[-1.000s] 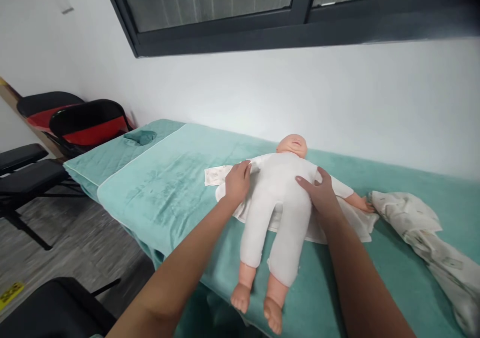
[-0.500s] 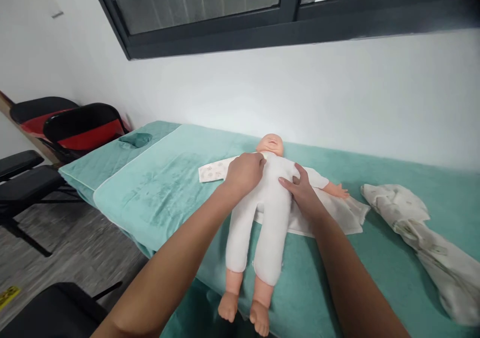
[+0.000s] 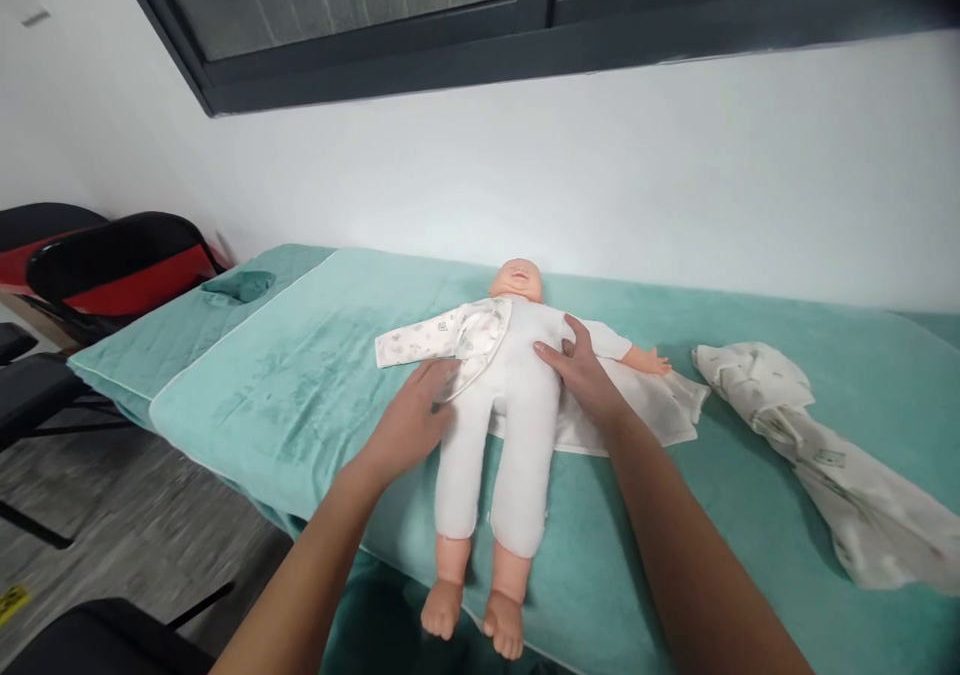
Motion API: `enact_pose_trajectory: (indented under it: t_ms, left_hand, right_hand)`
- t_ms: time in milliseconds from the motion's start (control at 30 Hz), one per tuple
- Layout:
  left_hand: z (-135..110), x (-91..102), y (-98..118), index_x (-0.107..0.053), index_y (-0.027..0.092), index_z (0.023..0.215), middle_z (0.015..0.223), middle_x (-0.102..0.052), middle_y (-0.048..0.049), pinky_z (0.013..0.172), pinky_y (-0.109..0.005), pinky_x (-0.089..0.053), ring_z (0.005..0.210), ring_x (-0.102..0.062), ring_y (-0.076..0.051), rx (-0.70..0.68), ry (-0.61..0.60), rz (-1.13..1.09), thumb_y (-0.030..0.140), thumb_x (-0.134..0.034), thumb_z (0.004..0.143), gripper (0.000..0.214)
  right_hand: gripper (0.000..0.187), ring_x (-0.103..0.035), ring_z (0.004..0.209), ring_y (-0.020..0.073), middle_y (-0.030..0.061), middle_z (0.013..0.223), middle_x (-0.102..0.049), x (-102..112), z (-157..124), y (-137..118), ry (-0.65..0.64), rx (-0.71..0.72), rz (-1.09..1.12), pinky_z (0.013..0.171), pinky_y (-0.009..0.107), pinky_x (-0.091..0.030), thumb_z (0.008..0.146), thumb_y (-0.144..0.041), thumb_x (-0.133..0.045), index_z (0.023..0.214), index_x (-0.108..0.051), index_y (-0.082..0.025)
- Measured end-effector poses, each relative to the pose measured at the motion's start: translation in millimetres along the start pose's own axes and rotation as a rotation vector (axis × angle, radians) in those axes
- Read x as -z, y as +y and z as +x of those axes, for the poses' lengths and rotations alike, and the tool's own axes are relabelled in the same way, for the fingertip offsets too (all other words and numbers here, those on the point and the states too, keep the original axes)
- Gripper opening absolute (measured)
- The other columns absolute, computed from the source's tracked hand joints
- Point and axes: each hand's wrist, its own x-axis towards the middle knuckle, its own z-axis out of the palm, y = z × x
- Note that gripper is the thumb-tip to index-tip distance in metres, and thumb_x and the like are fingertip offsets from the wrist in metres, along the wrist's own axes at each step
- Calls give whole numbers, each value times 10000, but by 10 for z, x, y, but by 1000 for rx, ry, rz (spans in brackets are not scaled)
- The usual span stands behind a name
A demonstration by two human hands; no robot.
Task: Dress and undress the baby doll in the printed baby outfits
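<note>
A baby doll (image 3: 525, 375) with a white cloth body lies on its back, its bare feet toward me. A white printed baby shirt (image 3: 480, 330) covers the doll's arm and chest on the left; the rest of it spreads under the body and out to the right. My left hand (image 3: 411, 423) is beside the doll's waist on the left, fingers stretched out at the shirt's lower edge, closing on nothing I can see. My right hand (image 3: 589, 375) rests on the doll's right-hand side, thumb and fingers apart. The doll's arm on that side lies outside the shirt.
A crumpled white printed garment (image 3: 825, 455) lies to the right on the green-covered bed (image 3: 300, 355). The bed stands against a white wall (image 3: 525, 175) below a dark-framed window (image 3: 360, 35). Black and red chairs (image 3: 127, 265) stand at the left, and a black seat (image 3: 105, 640) is at lower left.
My left hand has moved from the doll's upper chest down to its left side, and the shirt's front flap now lies over that part of the chest. My right hand stays on the body.
</note>
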Motion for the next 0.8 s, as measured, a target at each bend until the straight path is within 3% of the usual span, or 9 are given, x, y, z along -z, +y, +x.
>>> enact_pose_trajectory:
  t_ms: [67, 167, 333, 467, 533, 633, 733, 800]
  left_hand:
    - [-28, -58, -85, -547, 248, 1316, 1378, -590, -62, 1075, -396, -454, 1264, -552, -230, 52, 74, 22, 102, -492, 792, 547]
    - [-52, -105, -114, -615, 242, 1224, 1253, -681, -46, 965, -382, -509, 1131, -636, -240, 124, 65, -9, 151, -494, 827, 424]
    - [-220, -5, 168, -673, 239, 1072, 1039, -747, -25, 831, -339, -510, 937, -679, -222, 113, 159, -29, 212, -470, 888, 276]
    - [-237, 175, 414, -696, 257, 962, 974, -746, 15, 802, -289, -492, 869, -675, -171, -38, -127, -166, 320, -471, 959, 233]
    - [-130, 220, 436, -687, 240, 896, 913, -734, 20, 774, -285, -481, 827, -660, -163, -31, -163, -187, 353, -458, 976, 267]
    - [157, 153, 405, -667, 224, 893, 881, -710, 9, 777, -301, -468, 822, -634, -170, -13, -39, -123, 357, -450, 982, 270]
    - [552, -74, 455, -657, 217, 969, 983, -704, -13, 874, -334, -457, 954, -613, -193, -133, 51, -9, 301, -442, 982, 231]
    - [839, -265, 575, -660, 209, 957, 1009, -695, -30, 920, -367, -440, 1006, -583, -216, -289, -1, 121, 273, -432, 981, 238]
  right_hand:
    - [1036, -518, 1338, 255, 169, 1501, -459, 11, 5, 16, -15, 12, 0, 1097, 396, -447, 765, -554, -708, 1568, -129, -250]
    - [1029, -541, 1316, 251, 159, 1488, -478, 24, 14, 37, -4, 20, -11, 1089, 395, -458, 773, -558, -698, 1570, -120, -256]
    - [1089, -549, 1302, 270, 172, 1497, -473, 8, -35, -5, -17, 28, -23, 1066, 401, -475, 758, -537, -724, 1586, -85, -235]
    - [1072, -618, 1200, 280, 159, 1370, -603, 66, -45, -29, -33, 29, -73, 993, 404, -516, 742, -529, -747, 1580, -155, -218]
    - [925, -664, 1101, 281, 138, 1227, -692, 171, 0, -11, 49, 62, -149, 949, 407, -527, 742, -528, -740, 1514, -343, -206]
    - [508, -705, 925, 259, 98, 989, -754, 442, 80, 16, 295, 129, -289, 877, 401, -527, 829, -511, -615, 1233, -622, -203]
    - [348, -690, 930, 283, 113, 983, -748, 779, 97, 26, 575, 55, -558, 824, 407, -497, 874, -426, -510, 1089, -678, -210]
    - [321, -667, 983, 331, 145, 1035, -734, 971, 74, 45, 627, -79, -777, 789, 422, -471, 856, -374, -504, 1062, -685, -206]
